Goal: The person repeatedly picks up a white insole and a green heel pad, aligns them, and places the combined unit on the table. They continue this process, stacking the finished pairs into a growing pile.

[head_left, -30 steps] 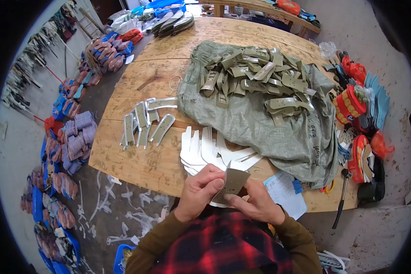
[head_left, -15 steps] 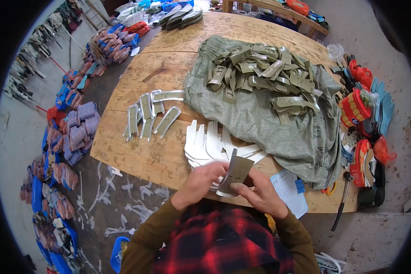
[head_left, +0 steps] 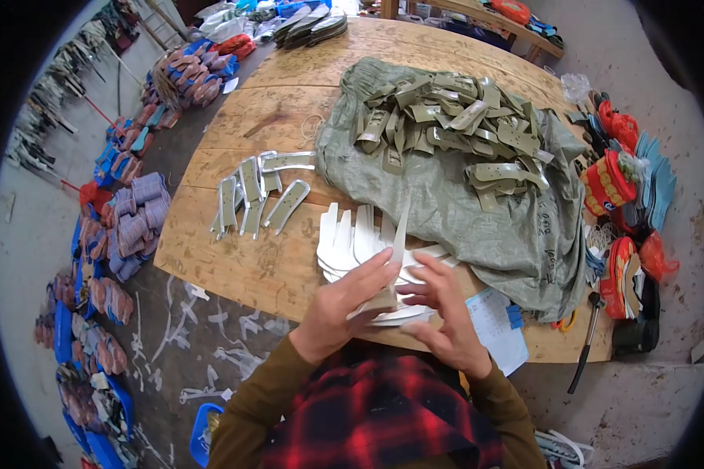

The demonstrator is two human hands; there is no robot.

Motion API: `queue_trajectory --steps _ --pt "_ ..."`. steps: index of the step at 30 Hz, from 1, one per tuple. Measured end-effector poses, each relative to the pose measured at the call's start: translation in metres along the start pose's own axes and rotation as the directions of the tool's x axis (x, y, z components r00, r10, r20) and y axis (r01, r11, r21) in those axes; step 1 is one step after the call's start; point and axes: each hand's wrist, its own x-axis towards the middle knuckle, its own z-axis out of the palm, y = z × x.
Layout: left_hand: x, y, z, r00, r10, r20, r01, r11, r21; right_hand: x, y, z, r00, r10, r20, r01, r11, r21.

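Note:
My left hand (head_left: 340,303) grips an olive strap piece with a pale edge (head_left: 400,234), turned nearly edge-on and standing upright over the near table edge. Just right of it, my right hand (head_left: 443,316) has its fingers spread and appears to hold nothing. Behind both hands lies a stack of white curved strips (head_left: 340,244), partly covered by them. Several olive straps with white borders and small holes (head_left: 287,208) rest on the table to the left. Farther back, a heap of loose olive straps (head_left: 454,117) sits on a grey-green woven sack (head_left: 438,211).
The wooden table (head_left: 242,266) has a written sheet (head_left: 497,332) and a black-handled hammer (head_left: 587,348) at its right front. Dark sole-shaped pieces (head_left: 313,30) lie at the far edge. Bundled pieces (head_left: 137,211) crowd the floor leftward, with white scraps (head_left: 238,359) and a blue bin (head_left: 203,434).
The strap piece has turned from showing its olive face to edge-on. My right hand has let go and opened; my left hand has moved slightly forward with the piece in it.

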Motion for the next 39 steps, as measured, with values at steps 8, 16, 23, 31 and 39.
queue_trajectory --steps 8,16,23,31,39 --pt "-0.02 -0.006 0.014 0.991 0.127 -0.03 -0.126 0.991 0.037 0.012 0.018 0.006 0.906 0.378 0.192 -0.424 0.787 0.448" --pt "-0.026 -0.012 0.019 0.986 0.136 -0.094 -0.118 0.977 0.178 0.006 0.002 0.012 0.982 0.188 -0.033 -0.188 0.982 0.002" --pt "-0.025 -0.025 0.035 0.984 0.112 -0.136 -0.074 0.964 0.255 0.0 -0.005 0.018 0.962 0.249 -0.117 -0.251 0.968 -0.006" --pt "-0.021 -0.031 0.038 0.989 0.121 -0.088 -0.084 0.937 0.339 0.001 -0.02 0.011 0.931 0.343 -0.126 -0.328 0.937 0.124" --pt "-0.027 -0.04 0.035 0.997 -0.069 -0.024 0.073 0.931 0.359 -0.001 -0.039 0.0 0.887 0.399 -0.234 -0.259 0.848 0.463"
